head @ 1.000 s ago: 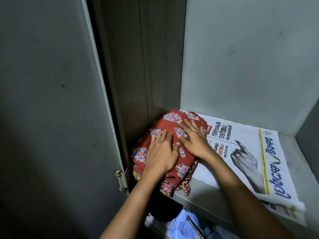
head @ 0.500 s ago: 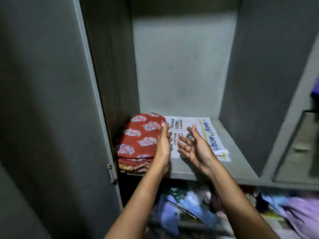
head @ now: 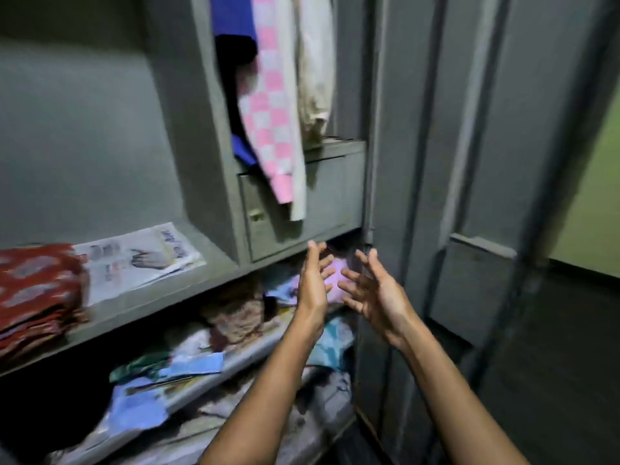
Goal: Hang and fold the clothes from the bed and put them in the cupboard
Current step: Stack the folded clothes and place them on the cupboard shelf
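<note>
The folded red patterned cloth [head: 37, 290] lies at the left end of the grey cupboard shelf [head: 161, 307], partly on a newspaper [head: 137, 260]. My left hand [head: 313, 280] and my right hand [head: 372, 290] hang in the air in front of the cupboard's right side, palms facing each other, fingers spread and holding nothing. Both are well to the right of the red cloth and apart from it. Behind the hands a pink cloth [head: 335, 276] lies on a lower shelf.
A pink-checked garment [head: 271, 105], a cream one [head: 315, 68] and a blue one [head: 231, 15] hang in the upper right compartment above a drawer [head: 295, 209]. Lower shelves hold several loose clothes [head: 235, 317]. The open cupboard door [head: 476, 196] stands at right.
Both hands have come off the red cloth and moved right, away from the shelf. The view has swung right, showing the hanging clothes and the door.
</note>
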`<state>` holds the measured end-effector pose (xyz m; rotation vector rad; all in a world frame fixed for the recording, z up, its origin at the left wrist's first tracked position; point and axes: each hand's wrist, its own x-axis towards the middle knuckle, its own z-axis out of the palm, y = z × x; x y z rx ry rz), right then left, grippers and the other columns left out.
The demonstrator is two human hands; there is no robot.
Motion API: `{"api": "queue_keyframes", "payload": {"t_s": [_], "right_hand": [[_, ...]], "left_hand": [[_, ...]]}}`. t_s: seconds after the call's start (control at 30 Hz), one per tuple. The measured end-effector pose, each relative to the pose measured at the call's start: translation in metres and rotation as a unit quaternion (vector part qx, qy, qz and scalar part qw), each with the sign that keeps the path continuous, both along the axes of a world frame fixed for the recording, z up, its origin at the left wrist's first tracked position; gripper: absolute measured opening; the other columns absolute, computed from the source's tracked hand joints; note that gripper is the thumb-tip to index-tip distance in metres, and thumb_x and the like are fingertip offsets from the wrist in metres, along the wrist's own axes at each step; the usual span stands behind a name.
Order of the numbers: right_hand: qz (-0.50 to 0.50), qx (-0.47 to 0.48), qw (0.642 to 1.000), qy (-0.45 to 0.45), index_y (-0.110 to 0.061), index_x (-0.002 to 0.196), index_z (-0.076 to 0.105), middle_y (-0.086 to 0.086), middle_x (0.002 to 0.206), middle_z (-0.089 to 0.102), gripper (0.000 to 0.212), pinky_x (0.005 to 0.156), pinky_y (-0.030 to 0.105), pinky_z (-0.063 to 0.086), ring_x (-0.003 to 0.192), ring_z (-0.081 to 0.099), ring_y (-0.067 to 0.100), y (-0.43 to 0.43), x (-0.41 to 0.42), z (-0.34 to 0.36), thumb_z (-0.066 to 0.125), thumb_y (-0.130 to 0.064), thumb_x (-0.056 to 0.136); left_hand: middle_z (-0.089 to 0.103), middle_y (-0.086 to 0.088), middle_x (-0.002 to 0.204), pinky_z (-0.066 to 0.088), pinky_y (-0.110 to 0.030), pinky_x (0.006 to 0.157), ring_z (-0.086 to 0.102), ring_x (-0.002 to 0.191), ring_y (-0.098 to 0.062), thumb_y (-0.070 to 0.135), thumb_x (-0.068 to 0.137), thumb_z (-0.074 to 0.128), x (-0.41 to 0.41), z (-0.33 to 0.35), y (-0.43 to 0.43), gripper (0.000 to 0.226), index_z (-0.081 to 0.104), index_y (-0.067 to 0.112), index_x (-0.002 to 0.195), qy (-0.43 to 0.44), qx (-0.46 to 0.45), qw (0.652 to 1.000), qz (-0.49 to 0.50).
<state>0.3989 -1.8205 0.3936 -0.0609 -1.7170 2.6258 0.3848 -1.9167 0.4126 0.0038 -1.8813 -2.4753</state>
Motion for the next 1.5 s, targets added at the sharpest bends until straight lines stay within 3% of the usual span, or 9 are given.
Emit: {"api": "queue_keyframes", "payload": {"t_s": [0.17,0.37,0.5,0.7,0.97,1.2,1.27,1.37,1.5], "right_hand": [[-0.148,0.019,0.989,0.004,-0.029,0.141,0.036,0.011,0.140,0.045,0.050,0.102,0.036,0.036,0.122,0.049,0.025,0.165,0.090,-0.008,0.028,-0.049,0.097],[-0.334,0.053,0.941,-0.007,-0.029,0.142,0.035,0.007,0.142,0.046,0.052,0.099,0.036,0.038,0.121,0.051,0.021,0.339,0.240,-0.020,0.026,-0.053,0.096],[-0.465,0.060,0.882,-0.044,-0.026,0.145,0.032,0.008,0.144,0.043,0.053,0.100,0.036,0.036,0.124,0.047,0.023,0.416,0.350,-0.032,0.022,-0.050,0.098],[-0.646,0.018,0.757,-0.098,-0.024,0.144,0.034,0.011,0.142,0.043,0.054,0.099,0.039,0.035,0.119,0.048,0.023,0.485,0.509,-0.076,0.023,-0.050,0.098],[-0.806,-0.090,0.564,-0.157,-0.022,0.140,0.040,0.010,0.136,0.050,0.052,0.078,0.031,0.041,0.109,0.050,0.021,0.512,0.639,-0.151,0.023,-0.050,0.099],[-0.875,-0.205,0.393,-0.196,-0.019,0.143,0.036,0.011,0.136,0.050,0.053,0.088,0.036,0.044,0.107,0.053,0.023,0.499,0.689,-0.236,0.027,-0.047,0.099],[-0.881,-0.240,0.352,-0.203,-0.018,0.143,0.036,0.011,0.134,0.051,0.052,0.081,0.035,0.047,0.107,0.054,0.023,0.495,0.694,-0.264,0.030,-0.045,0.100],[-0.875,-0.268,0.315,-0.251,-0.015,0.139,0.040,0.004,0.122,0.056,0.045,0.096,0.045,0.043,0.101,0.057,0.018,0.492,0.697,-0.301,0.039,-0.038,0.100],[-0.855,-0.274,0.298,-0.324,-0.012,0.145,0.032,0.006,0.140,0.046,0.058,0.098,0.032,0.037,0.117,0.047,0.016,0.495,0.703,-0.349,0.055,-0.027,0.094]], "left_hand": [[0.050,-0.015,0.136,0.033,-0.037,0.101,0.046,0.126,-0.028,0.043,0.099,0.016,0.068,0.000,0.164,0.053,0.046,0.015,0.133,0.014,0.014,0.985,-0.169],[0.060,-0.011,0.121,0.044,-0.027,0.082,0.056,0.111,-0.021,0.044,0.099,0.017,0.183,-0.023,0.353,0.048,0.055,0.020,0.117,0.053,0.025,0.922,-0.383],[0.058,-0.011,0.121,0.043,-0.031,0.087,0.053,0.116,-0.024,0.045,0.099,0.016,0.267,-0.039,0.452,0.049,0.052,0.019,0.120,0.025,0.020,0.862,-0.505],[0.054,-0.015,0.130,0.035,-0.039,0.100,0.050,0.118,-0.027,0.042,0.100,0.016,0.400,-0.077,0.569,0.051,0.050,0.015,0.125,-0.009,-0.034,0.743,-0.669],[0.054,-0.015,0.130,0.034,-0.033,0.090,0.051,0.110,-0.024,0.042,0.100,0.017,0.529,-0.164,0.658,0.053,0.051,0.011,0.127,-0.049,-0.131,0.573,-0.808],[0.056,-0.012,0.122,0.038,-0.029,0.078,0.049,0.104,-0.021,0.040,0.101,0.021,0.592,-0.260,0.697,0.052,0.050,0.007,0.128,-0.053,-0.256,0.418,-0.870],[0.057,-0.008,0.111,0.038,-0.025,0.070,0.050,0.099,-0.020,0.039,0.101,0.023,0.605,-0.293,0.705,0.049,0.050,0.007,0.128,-0.054,-0.295,0.390,-0.870],[0.058,0.001,0.089,0.042,-0.030,0.069,0.052,0.083,-0.018,0.035,0.100,0.036,0.614,-0.342,0.715,0.035,0.059,0.013,0.112,-0.034,-0.339,0.402,-0.850],[0.060,0.001,0.091,0.041,-0.026,0.070,0.055,0.090,-0.020,0.024,0.095,0.050,0.618,-0.399,0.723,0.013,0.058,0.015,0.101,0.048,-0.389,0.402,-0.828]]}}
